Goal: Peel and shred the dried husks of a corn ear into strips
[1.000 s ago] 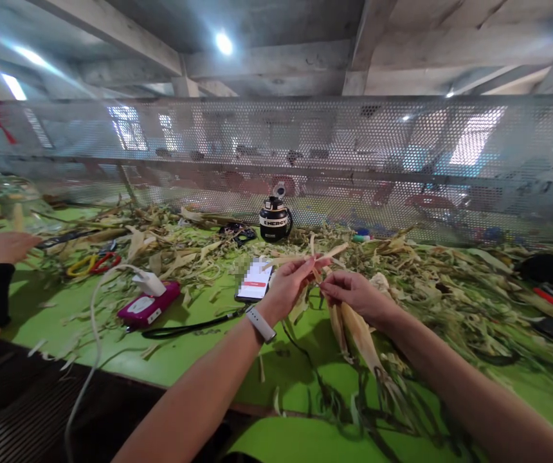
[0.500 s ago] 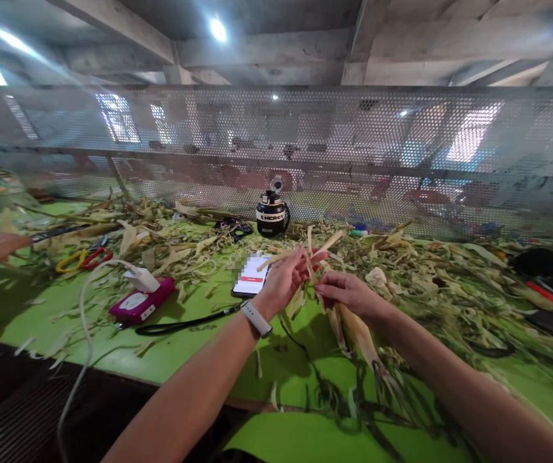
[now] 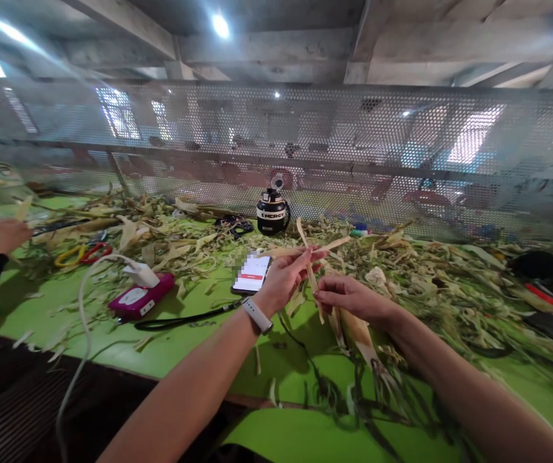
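While both hands hover above the green worktop [image 3: 180, 350], the left hand [image 3: 283, 278] pinches pale husk strips [image 3: 312, 247]; the right hand [image 3: 348, 297] grips the corn husk [image 3: 359, 334], near a phone [image 3: 251, 275].

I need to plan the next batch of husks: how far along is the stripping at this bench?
Done: torn husk scraps litter the green table. In hand: the left hand pinches thin husk strips while the right hand grips the hanging husk bundle. Left: a large heap of husks lies at the right.
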Demonstrator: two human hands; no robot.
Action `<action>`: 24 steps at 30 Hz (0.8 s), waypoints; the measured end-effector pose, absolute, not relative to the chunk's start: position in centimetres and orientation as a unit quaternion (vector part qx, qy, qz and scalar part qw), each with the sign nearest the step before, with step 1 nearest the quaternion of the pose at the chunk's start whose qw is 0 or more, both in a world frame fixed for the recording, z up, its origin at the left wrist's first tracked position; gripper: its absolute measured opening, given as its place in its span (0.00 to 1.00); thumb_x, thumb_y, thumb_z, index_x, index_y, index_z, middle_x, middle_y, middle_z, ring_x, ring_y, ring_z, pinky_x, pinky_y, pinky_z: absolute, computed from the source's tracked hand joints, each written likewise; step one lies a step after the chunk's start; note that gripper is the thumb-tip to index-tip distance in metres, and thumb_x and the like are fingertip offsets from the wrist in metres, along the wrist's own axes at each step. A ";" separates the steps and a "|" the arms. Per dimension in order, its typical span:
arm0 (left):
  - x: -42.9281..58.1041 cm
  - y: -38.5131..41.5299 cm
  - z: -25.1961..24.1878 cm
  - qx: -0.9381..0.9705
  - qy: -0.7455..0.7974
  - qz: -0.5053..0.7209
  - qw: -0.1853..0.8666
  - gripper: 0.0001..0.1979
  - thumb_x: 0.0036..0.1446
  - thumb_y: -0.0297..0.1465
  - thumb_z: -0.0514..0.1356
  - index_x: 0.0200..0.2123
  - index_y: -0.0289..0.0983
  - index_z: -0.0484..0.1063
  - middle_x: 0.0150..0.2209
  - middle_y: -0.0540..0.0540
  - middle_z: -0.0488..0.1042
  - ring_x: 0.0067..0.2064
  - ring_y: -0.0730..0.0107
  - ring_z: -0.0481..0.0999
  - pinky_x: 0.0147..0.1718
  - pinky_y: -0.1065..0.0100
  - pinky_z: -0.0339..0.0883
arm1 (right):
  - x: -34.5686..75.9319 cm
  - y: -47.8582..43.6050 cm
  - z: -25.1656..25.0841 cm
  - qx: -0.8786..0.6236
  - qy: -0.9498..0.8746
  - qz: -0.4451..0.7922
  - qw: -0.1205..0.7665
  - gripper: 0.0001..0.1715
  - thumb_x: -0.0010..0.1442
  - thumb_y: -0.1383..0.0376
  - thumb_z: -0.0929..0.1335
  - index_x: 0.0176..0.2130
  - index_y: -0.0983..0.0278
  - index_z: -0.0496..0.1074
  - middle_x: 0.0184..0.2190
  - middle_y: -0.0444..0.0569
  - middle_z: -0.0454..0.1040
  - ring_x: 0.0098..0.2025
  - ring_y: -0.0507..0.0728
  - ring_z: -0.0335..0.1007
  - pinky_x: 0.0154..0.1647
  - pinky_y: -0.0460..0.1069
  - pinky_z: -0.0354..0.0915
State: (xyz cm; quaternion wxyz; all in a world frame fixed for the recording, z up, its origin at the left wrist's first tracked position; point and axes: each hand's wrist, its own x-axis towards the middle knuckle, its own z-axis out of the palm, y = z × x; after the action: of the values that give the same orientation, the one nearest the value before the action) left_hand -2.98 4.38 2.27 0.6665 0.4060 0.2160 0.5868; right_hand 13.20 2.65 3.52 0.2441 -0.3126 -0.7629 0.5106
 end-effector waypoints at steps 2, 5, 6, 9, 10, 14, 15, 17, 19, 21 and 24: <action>-3.1 4.3 2.2 0.416 0.215 0.572 0.674 0.14 0.48 0.34 0.65 0.39 0.36 0.75 0.36 0.45 0.78 0.40 0.67 0.76 0.37 0.69 0.68 | 13.2 2.7 3.7 -0.340 -0.740 0.516 0.265 0.19 0.53 0.51 0.68 0.27 0.65 0.67 0.22 0.42 0.67 0.25 0.49 0.61 0.28 0.45 0.58; -3.0 4.1 2.1 0.428 0.234 0.547 0.680 0.16 0.48 0.35 0.65 0.40 0.36 0.74 0.29 0.49 0.75 0.28 0.76 0.73 0.24 0.76 0.63 | 13.2 3.0 3.9 -0.409 -0.638 0.533 0.376 0.21 0.51 0.49 0.69 0.26 0.64 0.66 0.18 0.39 0.62 0.20 0.48 0.56 0.21 0.45 0.53; -2.9 4.1 2.0 0.429 0.242 0.544 0.679 0.16 0.47 0.35 0.66 0.39 0.35 0.74 0.27 0.50 0.74 0.25 0.79 0.70 0.21 0.78 0.59 | 13.1 3.1 3.9 -0.425 -0.597 0.540 0.414 0.22 0.51 0.48 0.68 0.25 0.64 0.65 0.17 0.39 0.61 0.18 0.47 0.54 0.20 0.45 0.51; -2.5 3.9 1.9 0.445 0.262 0.543 0.662 0.16 0.43 0.34 0.68 0.35 0.34 0.74 0.20 0.53 0.68 0.19 0.83 0.62 0.17 0.77 0.49 | 12.9 3.5 3.6 -0.433 -0.510 0.553 0.497 0.22 0.48 0.47 0.69 0.25 0.63 0.65 0.15 0.38 0.59 0.16 0.47 0.49 0.17 0.45 0.48; -2.4 3.9 1.9 0.456 0.268 0.544 0.652 0.16 0.42 0.35 0.68 0.34 0.33 0.74 0.19 0.54 0.67 0.19 0.83 0.60 0.17 0.76 0.48 | 12.9 3.6 3.5 -0.429 -0.493 0.557 0.512 0.21 0.47 0.48 0.70 0.25 0.63 0.66 0.15 0.37 0.59 0.16 0.46 0.49 0.16 0.45 0.48; -2.4 3.8 2.0 0.507 0.290 0.539 0.607 0.14 0.44 0.38 0.67 0.29 0.33 0.72 0.19 0.53 0.66 0.19 0.82 0.58 0.18 0.74 0.46 | 12.8 3.7 3.3 -0.441 -0.441 0.585 0.519 0.20 0.45 0.51 0.72 0.26 0.63 0.65 0.14 0.36 0.59 0.14 0.45 0.50 0.13 0.43 0.48; -2.5 3.8 2.0 0.520 0.294 0.535 0.597 0.14 0.45 0.39 0.66 0.28 0.33 0.71 0.19 0.53 0.66 0.19 0.82 0.57 0.18 0.73 0.45 | 12.8 3.6 3.3 -0.439 -0.443 0.584 0.519 0.19 0.46 0.52 0.72 0.28 0.63 0.65 0.14 0.35 0.59 0.13 0.44 0.48 0.12 0.42 0.46; -2.7 3.8 2.0 0.543 0.300 0.525 0.583 0.15 0.47 0.40 0.65 0.30 0.34 0.71 0.19 0.53 0.66 0.18 0.82 0.55 0.17 0.72 0.42 | 12.9 3.5 3.5 -0.428 -0.476 0.569 0.517 0.19 0.48 0.53 0.71 0.36 0.60 0.65 0.14 0.34 0.60 0.11 0.43 0.45 0.10 0.41 0.42; -2.8 3.9 2.1 0.564 0.307 0.514 0.568 0.16 0.48 0.41 0.64 0.31 0.34 0.70 0.18 0.53 0.65 0.18 0.82 0.54 0.17 0.72 0.41 | 13.0 3.3 3.7 -0.431 -0.540 0.553 0.465 0.21 0.50 0.53 0.70 0.40 0.60 0.65 0.14 0.34 0.63 0.09 0.43 0.48 0.08 0.40 0.43; -2.9 3.9 2.1 0.594 0.317 0.502 0.543 0.16 0.49 0.42 0.62 0.30 0.34 0.69 0.19 0.53 0.65 0.17 0.82 0.53 0.17 0.72 0.42 | 13.1 3.3 3.8 -0.448 -0.599 0.532 0.396 0.19 0.50 0.52 0.69 0.35 0.62 0.67 0.13 0.35 0.64 0.09 0.45 0.53 0.08 0.40 0.48; -3.1 4.1 2.1 0.645 0.337 0.479 0.491 0.18 0.51 0.44 0.60 0.26 0.33 0.68 0.21 0.52 0.67 0.18 0.81 0.57 0.18 0.73 0.48 | 13.1 3.3 3.8 -0.461 -0.631 0.496 0.379 0.17 0.50 0.52 0.69 0.27 0.64 0.65 0.11 0.35 0.62 0.09 0.45 0.56 0.09 0.40 0.53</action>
State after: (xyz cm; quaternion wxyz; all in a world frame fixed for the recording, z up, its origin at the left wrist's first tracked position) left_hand -3.09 4.07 2.15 0.4906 0.6451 0.3370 0.4791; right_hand 13.10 3.31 3.75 0.3789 -0.4608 -0.6309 0.4960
